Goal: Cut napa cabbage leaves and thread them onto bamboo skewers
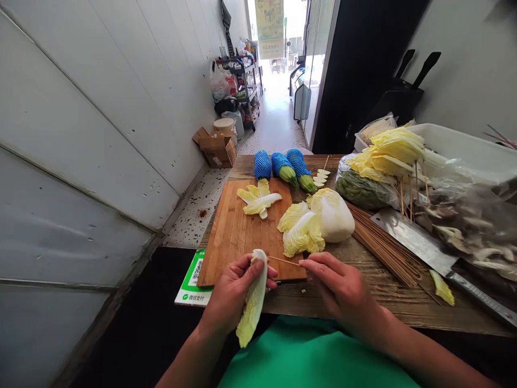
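Note:
My left hand [239, 277] grips a napa cabbage leaf [256, 302], its pale rib up and its yellow-green tip hanging toward my lap. Between the fingers of my right hand [338, 280] is a thin wooden skewer [285, 261], pointing left; its far end meets the rib, though I cannot tell how deep it goes. Beyond my hands, several cut cabbage leaves [260, 202] lie on the wooden cutting board [230, 231]. Right of the board sit a napa cabbage head [333, 215] and some loose leaves [302, 231].
Zucchini in blue foam nets [286, 170] lie at the back, beside skewered white slices [321, 178]. On the right are a skewer bundle [383, 242], a cleaver [420, 240], skewered cabbage leaves [393, 153], bagged mushrooms [468, 226] and a white bin [464, 145]. A wall [100, 134] stands left.

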Tool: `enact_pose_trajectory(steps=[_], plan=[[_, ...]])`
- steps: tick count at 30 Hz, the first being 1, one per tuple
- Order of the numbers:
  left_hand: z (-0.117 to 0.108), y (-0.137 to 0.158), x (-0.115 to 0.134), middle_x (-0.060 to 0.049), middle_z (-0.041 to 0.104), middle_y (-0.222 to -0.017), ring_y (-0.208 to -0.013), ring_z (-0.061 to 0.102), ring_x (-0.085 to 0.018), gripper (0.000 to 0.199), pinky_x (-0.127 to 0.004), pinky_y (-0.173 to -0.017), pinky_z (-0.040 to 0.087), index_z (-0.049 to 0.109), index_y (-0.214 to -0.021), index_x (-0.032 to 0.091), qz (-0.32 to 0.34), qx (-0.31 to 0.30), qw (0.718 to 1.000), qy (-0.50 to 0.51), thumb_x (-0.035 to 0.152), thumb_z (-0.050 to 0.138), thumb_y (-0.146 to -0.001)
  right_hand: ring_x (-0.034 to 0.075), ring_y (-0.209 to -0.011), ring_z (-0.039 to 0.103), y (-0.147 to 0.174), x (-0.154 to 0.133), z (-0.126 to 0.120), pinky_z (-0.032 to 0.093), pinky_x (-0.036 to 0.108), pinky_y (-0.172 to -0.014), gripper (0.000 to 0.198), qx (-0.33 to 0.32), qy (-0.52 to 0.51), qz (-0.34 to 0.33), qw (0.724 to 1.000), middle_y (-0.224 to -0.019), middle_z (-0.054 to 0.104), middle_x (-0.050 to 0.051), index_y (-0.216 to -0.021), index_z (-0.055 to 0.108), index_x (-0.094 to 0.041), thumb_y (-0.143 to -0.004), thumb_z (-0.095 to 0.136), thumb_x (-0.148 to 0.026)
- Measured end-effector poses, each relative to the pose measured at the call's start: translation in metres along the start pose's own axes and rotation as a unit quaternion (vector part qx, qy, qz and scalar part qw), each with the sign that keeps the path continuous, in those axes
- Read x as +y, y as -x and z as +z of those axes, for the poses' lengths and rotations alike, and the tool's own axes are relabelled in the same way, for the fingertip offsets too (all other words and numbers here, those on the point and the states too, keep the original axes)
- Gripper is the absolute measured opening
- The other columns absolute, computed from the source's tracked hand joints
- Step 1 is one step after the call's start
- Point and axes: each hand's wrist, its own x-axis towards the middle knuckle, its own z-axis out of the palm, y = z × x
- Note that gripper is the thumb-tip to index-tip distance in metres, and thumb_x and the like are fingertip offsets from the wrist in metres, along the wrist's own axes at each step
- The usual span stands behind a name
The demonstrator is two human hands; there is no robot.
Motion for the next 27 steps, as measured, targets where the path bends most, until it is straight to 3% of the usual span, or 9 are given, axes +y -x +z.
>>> enact_pose_trajectory(steps=[2,4,8,10,12,14,16,21,27], plan=[[0.003,0.001,-0.005,-0.004,0.069,-0.08,-0.065,0.062,-0.014,0.021,-0.027,-0.065,0.05,0.066,-0.09,0.02,0.049,0.038,0.997,-0.041,0.036,0.059,-0.079,0.017,-0.082,0.061,0.001,-0.005,-0.002,0.049,0.027,-0.072,0.024,-0.008,-0.05,0.065,0.997,-0.092,0.065,0.008,-0.105,0.062,-0.018,-0.087,0.045,-0.015],[0.006,0.003,-0.01,-0.005,0.069,-0.089,-0.079,0.062,-0.016,0.021,-0.03,-0.075,0.049,0.067,-0.096,0.022,0.176,0.108,0.966,-0.154,0.03,0.059,-0.079,0.015,-0.07,0.059,-0.003,-0.008,-0.004,0.048,0.024,-0.063,0.02,-0.041,-0.139,0.167,0.975,-0.08,0.066,0.004,-0.096,0.064,-0.017,-0.087,0.049,-0.026],[0.01,0.004,-0.018,-0.002,0.064,-0.098,-0.092,0.057,-0.017,0.034,-0.031,-0.082,0.045,0.065,-0.105,0.03,0.431,0.144,0.807,-0.377,0.013,0.059,-0.077,0.014,-0.068,0.057,-0.016,-0.007,-0.003,0.044,0.023,-0.059,0.033,-0.098,-0.298,0.296,0.902,-0.075,0.065,0.002,-0.095,0.066,-0.014,-0.08,0.058,-0.043],[0.012,0.002,-0.022,-0.002,0.062,-0.096,-0.09,0.057,-0.018,0.044,-0.032,-0.081,0.043,0.06,-0.113,0.032,0.462,0.134,0.758,-0.44,0.009,0.058,-0.076,0.014,-0.072,0.057,-0.021,-0.004,0.0,0.044,0.025,-0.066,0.034,-0.107,-0.341,0.3,0.884,-0.079,0.066,0.002,-0.094,0.067,-0.014,-0.077,0.061,-0.043],[0.015,0.001,-0.026,-0.004,0.062,-0.097,-0.091,0.056,-0.018,0.049,-0.033,-0.082,0.042,0.057,-0.118,0.032,0.458,0.137,0.745,-0.465,0.009,0.059,-0.075,0.014,-0.072,0.057,-0.024,-0.001,0.005,0.044,0.026,-0.069,0.032,-0.1,-0.36,0.299,0.878,-0.077,0.066,0.002,-0.088,0.068,-0.014,-0.076,0.062,-0.043],[0.017,0.002,-0.028,-0.004,0.062,-0.1,-0.093,0.056,-0.019,0.05,-0.034,-0.084,0.042,0.056,-0.119,0.033,0.442,0.124,0.764,-0.453,0.013,0.062,-0.074,0.012,-0.068,0.055,-0.025,0.004,0.009,0.042,0.025,-0.065,0.031,-0.087,-0.366,0.31,0.873,-0.073,0.064,0.001,-0.081,0.067,-0.013,-0.075,0.063,-0.044],[0.02,0.006,-0.027,-0.005,0.062,-0.106,-0.098,0.055,-0.021,0.05,-0.034,-0.088,0.041,0.057,-0.119,0.031,0.399,0.092,0.815,-0.41,0.018,0.066,-0.072,0.01,-0.062,0.05,-0.026,0.009,0.012,0.039,0.021,-0.058,0.032,-0.079,-0.377,0.331,0.861,-0.068,0.061,-0.001,-0.075,0.066,-0.012,-0.072,0.066,-0.044],[0.023,0.013,-0.013,-0.007,0.066,-0.104,-0.097,0.059,-0.022,0.038,-0.03,-0.086,0.044,0.061,-0.115,0.023,0.134,0.016,0.976,-0.174,0.029,0.062,-0.077,0.004,-0.04,0.028,-0.033,0.025,0.018,0.019,0.019,-0.037,0.036,-0.102,-0.422,0.366,0.823,-0.046,0.04,-0.009,-0.069,0.057,-0.015,-0.071,0.063,-0.05],[0.018,0.002,-0.005,-0.007,0.068,-0.084,-0.075,0.061,-0.015,0.026,-0.023,-0.068,0.047,0.068,-0.094,0.014,-0.019,-0.072,0.997,-0.036,0.032,0.064,-0.075,0.004,-0.036,0.028,-0.046,0.031,0.025,0.017,0.019,-0.035,0.037,-0.199,-0.438,0.355,0.802,-0.045,0.041,-0.009,-0.069,0.055,-0.015,-0.068,0.065,-0.051]])
